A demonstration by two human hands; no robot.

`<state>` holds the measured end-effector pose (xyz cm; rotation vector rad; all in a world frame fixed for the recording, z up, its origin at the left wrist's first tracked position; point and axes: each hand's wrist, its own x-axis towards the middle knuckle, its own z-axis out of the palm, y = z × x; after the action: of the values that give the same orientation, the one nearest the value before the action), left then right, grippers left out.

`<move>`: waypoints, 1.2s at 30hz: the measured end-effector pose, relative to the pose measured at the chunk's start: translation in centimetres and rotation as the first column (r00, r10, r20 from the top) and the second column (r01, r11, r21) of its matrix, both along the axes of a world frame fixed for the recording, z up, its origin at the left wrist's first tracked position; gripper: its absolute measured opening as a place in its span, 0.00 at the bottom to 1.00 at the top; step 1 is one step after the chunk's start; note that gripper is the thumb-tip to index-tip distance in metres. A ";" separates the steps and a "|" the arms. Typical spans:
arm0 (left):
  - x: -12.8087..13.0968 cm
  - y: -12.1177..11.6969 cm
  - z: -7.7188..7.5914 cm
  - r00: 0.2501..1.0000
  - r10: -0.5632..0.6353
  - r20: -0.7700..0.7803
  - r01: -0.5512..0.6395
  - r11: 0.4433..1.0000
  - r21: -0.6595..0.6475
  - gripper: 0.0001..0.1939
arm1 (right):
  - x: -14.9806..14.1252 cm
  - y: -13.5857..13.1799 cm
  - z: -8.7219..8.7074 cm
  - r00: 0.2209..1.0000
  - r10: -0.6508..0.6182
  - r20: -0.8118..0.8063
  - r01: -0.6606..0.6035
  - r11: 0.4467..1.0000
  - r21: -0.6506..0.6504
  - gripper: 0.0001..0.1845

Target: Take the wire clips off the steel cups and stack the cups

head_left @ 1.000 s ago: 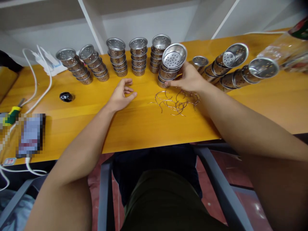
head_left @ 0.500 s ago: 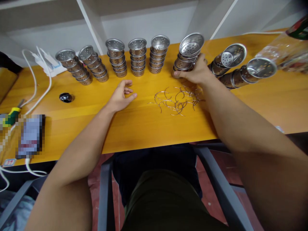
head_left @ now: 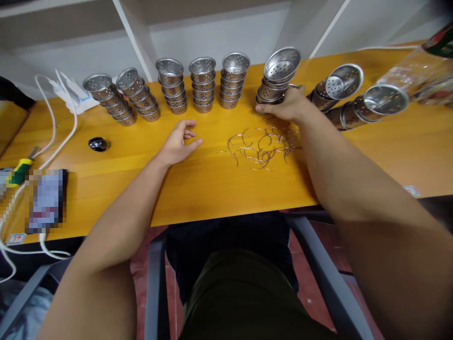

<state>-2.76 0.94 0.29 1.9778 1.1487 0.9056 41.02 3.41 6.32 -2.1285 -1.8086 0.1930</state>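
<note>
My right hand [head_left: 288, 105] is wrapped round the lower part of a stack of perforated metal cups [head_left: 274, 87], which leans slightly to the right. The thumb shows at the front; the other fingers are mostly hidden behind the stack. Just in front of that hand lies a loose pile of thin curved wire pieces [head_left: 264, 150]. To the left of the wires, my left hand [head_left: 180, 143] rests on the wooden table with its fingers loosely curled, thumb apart, holding nothing. Behind it stand several more stacks of the same cups [head_left: 202, 85].
Two more cup stacks [head_left: 368, 108] lean at the right, beside a clear plastic bottle [head_left: 406, 71]. A shiny black object [head_left: 98, 144], a phone [head_left: 46, 200], a yellow-green-handled tool [head_left: 20, 171] and white cables [head_left: 72, 127] lie at the left. White shelving [head_left: 219, 42] borders the table's back.
My right hand stays round its stack, with its fingers shifted slightly. The left hand remains in place. The view has moved a little; the wires look unchanged.
</note>
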 end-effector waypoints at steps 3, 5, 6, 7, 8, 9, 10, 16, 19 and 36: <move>-0.1 0.1 -0.1 1.000 -0.006 0.000 0.006 1.000 0.001 0.37 | -1.5 -1.7 1.3 0.987 -0.031 -0.155 0.023 0.998 -0.050 0.61; -0.1 0.2 -0.2 1.000 -0.010 -0.004 0.010 1.000 0.000 0.38 | -2.1 -2.3 1.8 0.984 -0.058 -0.169 0.052 0.998 -0.043 0.61; -0.1 0.2 -0.2 1.000 -0.010 -0.007 0.010 1.000 0.001 0.38 | -2.4 -2.5 1.8 0.983 -0.074 -0.170 0.068 0.997 -0.040 0.61; -0.1 0.3 -0.2 1.000 -0.009 -0.010 0.009 1.000 0.002 0.38 | -2.6 -2.5 1.8 0.981 -0.087 -0.173 0.082 0.996 -0.037 0.60; -0.2 0.3 -0.2 1.000 -0.007 -0.013 0.007 1.000 0.003 0.38 | -2.7 -2.5 1.7 0.979 -0.102 -0.178 0.097 0.995 -0.032 0.60; -0.2 0.3 -0.3 1.000 -0.006 -0.017 0.006 1.000 0.003 0.37 | -2.9 -2.5 1.7 0.976 -0.115 -0.184 0.113 0.993 -0.021 0.59; -0.2 0.3 -0.3 1.000 -0.003 -0.019 0.003 1.000 0.004 0.37 | -3.0 -2.4 1.6 0.974 -0.129 -0.189 0.129 0.992 -0.009 0.58; -0.2 0.3 -0.2 1.000 -0.004 -0.006 0.004 1.000 -0.008 0.37 | -3.4 -1.8 1.3 0.979 -0.165 -0.120 0.168 0.986 0.015 0.52; -0.2 0.3 -0.2 1.000 -0.003 -0.006 0.003 1.000 -0.006 0.36 | -3.1 -1.6 1.1 0.975 -0.170 -0.143 0.176 0.984 0.030 0.54; 0.2 -0.2 0.4 0.999 0.006 -0.036 -0.007 1.000 -0.025 0.36 | -0.2 -4.8 0.1 0.982 0.183 -0.057 -0.184 0.982 -0.028 0.28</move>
<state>-2.60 0.75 0.70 1.9784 1.1818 0.8578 40.84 -1.38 6.44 -1.9568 -1.9824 0.3248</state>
